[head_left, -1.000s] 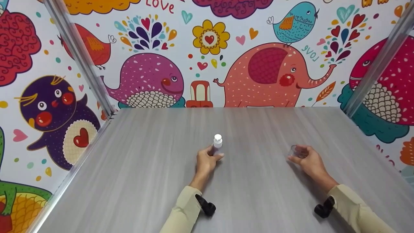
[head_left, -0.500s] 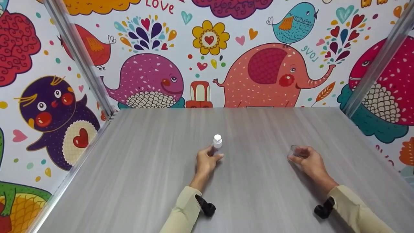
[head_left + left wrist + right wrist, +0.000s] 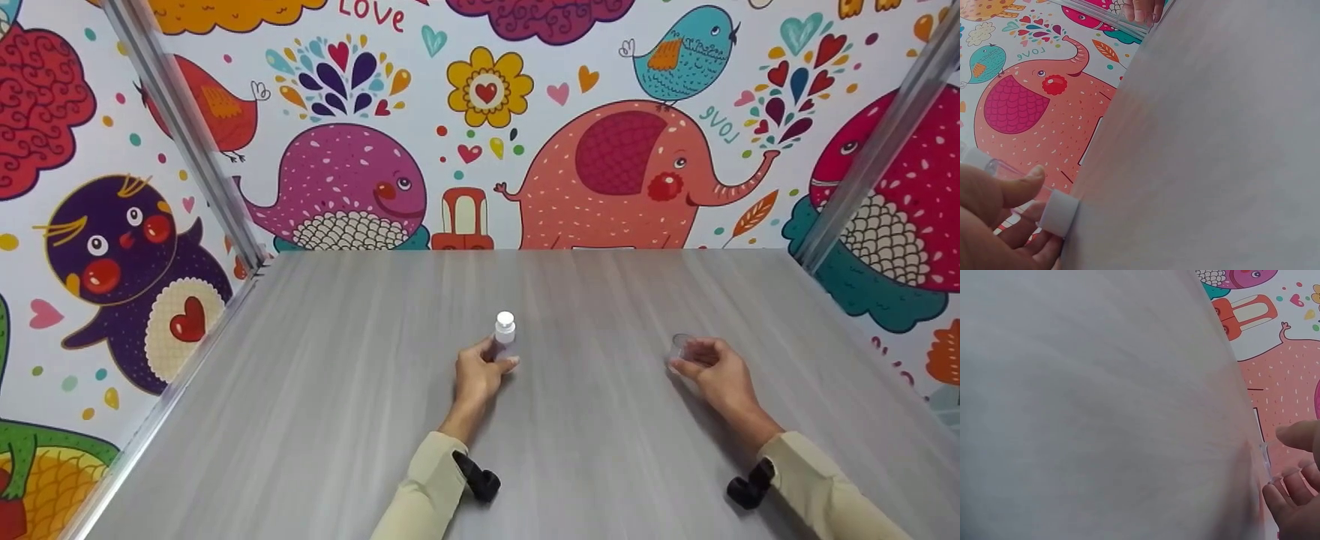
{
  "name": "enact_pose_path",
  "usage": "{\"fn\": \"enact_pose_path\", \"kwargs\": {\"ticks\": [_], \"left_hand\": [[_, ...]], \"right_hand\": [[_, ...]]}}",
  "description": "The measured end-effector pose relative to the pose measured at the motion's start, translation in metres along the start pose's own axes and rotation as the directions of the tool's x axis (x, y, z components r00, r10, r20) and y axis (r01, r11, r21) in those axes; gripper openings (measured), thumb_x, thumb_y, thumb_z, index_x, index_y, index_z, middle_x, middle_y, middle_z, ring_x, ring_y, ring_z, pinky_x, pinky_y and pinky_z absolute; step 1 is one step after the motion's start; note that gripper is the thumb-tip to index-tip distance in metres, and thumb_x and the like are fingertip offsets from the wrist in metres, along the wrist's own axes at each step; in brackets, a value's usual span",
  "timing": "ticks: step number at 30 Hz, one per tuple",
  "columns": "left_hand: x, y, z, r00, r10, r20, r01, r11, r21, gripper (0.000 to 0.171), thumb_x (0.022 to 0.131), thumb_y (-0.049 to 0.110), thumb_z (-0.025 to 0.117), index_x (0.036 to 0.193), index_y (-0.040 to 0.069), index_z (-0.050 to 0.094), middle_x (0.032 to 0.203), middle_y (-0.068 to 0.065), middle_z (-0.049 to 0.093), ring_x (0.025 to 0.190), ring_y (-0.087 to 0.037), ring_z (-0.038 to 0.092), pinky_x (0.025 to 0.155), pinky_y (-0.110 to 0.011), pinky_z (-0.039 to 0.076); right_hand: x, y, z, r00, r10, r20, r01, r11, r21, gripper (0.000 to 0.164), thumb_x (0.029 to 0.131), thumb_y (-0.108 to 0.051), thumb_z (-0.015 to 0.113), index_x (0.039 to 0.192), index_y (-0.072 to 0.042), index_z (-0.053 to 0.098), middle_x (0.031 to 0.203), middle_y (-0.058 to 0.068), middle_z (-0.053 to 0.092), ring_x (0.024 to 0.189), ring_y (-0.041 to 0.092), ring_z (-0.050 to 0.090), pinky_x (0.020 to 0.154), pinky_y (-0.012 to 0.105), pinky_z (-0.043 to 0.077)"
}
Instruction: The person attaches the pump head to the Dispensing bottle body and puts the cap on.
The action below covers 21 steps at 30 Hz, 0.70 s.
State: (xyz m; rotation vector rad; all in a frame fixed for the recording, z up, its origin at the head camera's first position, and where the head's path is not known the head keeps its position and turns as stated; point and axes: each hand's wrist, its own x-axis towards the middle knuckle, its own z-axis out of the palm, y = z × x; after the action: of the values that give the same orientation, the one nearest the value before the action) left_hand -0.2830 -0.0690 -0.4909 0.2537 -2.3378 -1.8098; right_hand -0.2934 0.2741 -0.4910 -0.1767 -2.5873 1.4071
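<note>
Near the middle of the grey table, my left hand [image 3: 478, 371] grips a small upright bottle [image 3: 505, 330] with a white top. In the left wrist view, the bottle's middle is clear and a white band [image 3: 1060, 214] forms its lower end; thumb and fingers wrap its sides. Further right, my right hand [image 3: 718, 375] holds a small clear cup-like piece [image 3: 679, 349] between thumb and fingers. Only its rim and near wall [image 3: 1266, 461] show in the right wrist view, the rest being covered by the fingers. The two hands are well apart.
The grey wood-grain table [image 3: 360, 375] spreads around both hands. A wall printed with cartoon animals [image 3: 607, 172] rises behind it, with metal frame posts [image 3: 187, 127] at the corners. Black wrist mounts [image 3: 480, 480] sit on both sleeves.
</note>
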Motion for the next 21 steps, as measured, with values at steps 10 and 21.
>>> {"fn": "enact_pose_path", "kwargs": {"ticks": [10, 21], "left_hand": [[0.0006, -0.0002, 0.0001, 1.000, 0.002, -0.004, -0.002, 1.000, 0.002, 0.054, 0.081, 0.000, 0.078, 0.133, -0.002, 0.062, 0.131, -0.023, 0.065, 0.123, -0.034, 0.064, 0.102, -0.044, 0.053], [0.0004, -0.0005, -0.0008, 1.000, 0.021, -0.009, -0.021, 1.000, -0.008, 0.054, 0.080, 0.000, 0.079, 0.131, -0.003, 0.063, 0.128, -0.025, 0.066, 0.120, -0.034, 0.065, 0.099, -0.043, 0.054]], "right_hand": [[-0.0004, -0.0001, -0.0005, 0.999, 0.004, -0.035, -0.002, 0.999, 0.052, 0.044, 0.086, -0.008, 0.077, 0.121, 0.004, 0.055, 0.112, 0.012, 0.067, 0.079, -0.019, 0.054, 0.070, 0.005, 0.049], [-0.0022, -0.0039, 0.0006, 0.996, -0.016, -0.084, 0.023, 0.996, 0.081, 0.050, 0.089, -0.010, 0.075, 0.130, 0.004, 0.050, 0.119, 0.019, 0.064, 0.085, -0.020, 0.051, 0.073, 0.002, 0.047]]}}
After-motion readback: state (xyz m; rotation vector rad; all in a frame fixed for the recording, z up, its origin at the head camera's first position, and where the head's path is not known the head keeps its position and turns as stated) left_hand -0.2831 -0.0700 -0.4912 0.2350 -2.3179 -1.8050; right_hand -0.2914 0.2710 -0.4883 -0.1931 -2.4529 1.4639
